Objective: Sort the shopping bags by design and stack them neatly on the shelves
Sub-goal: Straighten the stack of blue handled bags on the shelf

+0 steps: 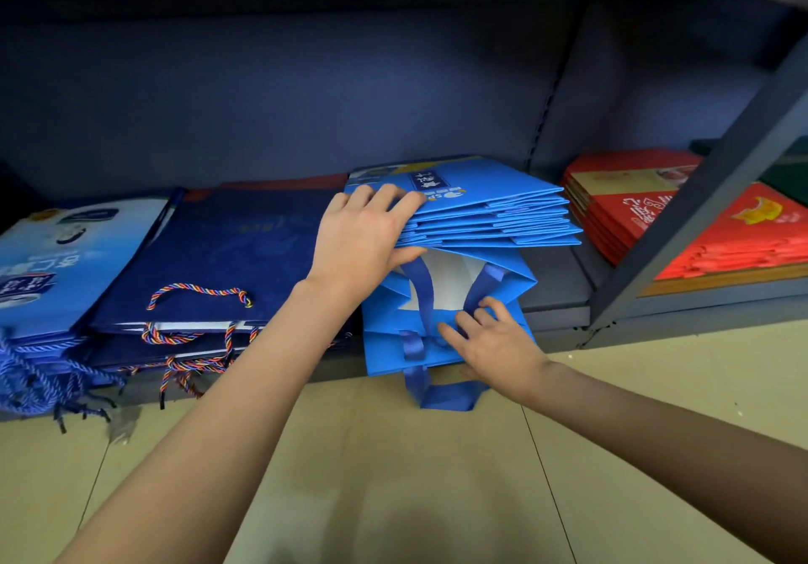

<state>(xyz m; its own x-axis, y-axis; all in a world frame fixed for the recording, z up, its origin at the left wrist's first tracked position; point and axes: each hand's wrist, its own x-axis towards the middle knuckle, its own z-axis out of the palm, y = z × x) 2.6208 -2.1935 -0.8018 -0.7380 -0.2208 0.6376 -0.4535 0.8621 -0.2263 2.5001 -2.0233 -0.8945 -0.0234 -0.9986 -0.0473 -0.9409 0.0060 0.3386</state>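
A stack of bright blue paper bags point(494, 218) lies on the bottom shelf point(555, 288), its front edge lifted. My left hand point(367, 235) grips that lifted edge, fingers on top and thumb underneath. Below it lies another bright blue bag point(393, 345) with a white inside and blue ribbon handles point(437, 393) hanging over the shelf edge. My right hand point(489, 340) rests on this lower bag, its fingers curled at the ribbon handle. To the left lie dark navy bags point(227, 248) with multicoloured rope handles and light blue and white bags point(57, 266).
Red bags point(621, 209) are piled at the right, behind a grey shelf upright point(699, 213), with more red bags point(752, 235) beyond it. The shelf's dark back panel point(306, 95) rises behind the stacks. Beige floor tiles point(437, 476) lie in front.
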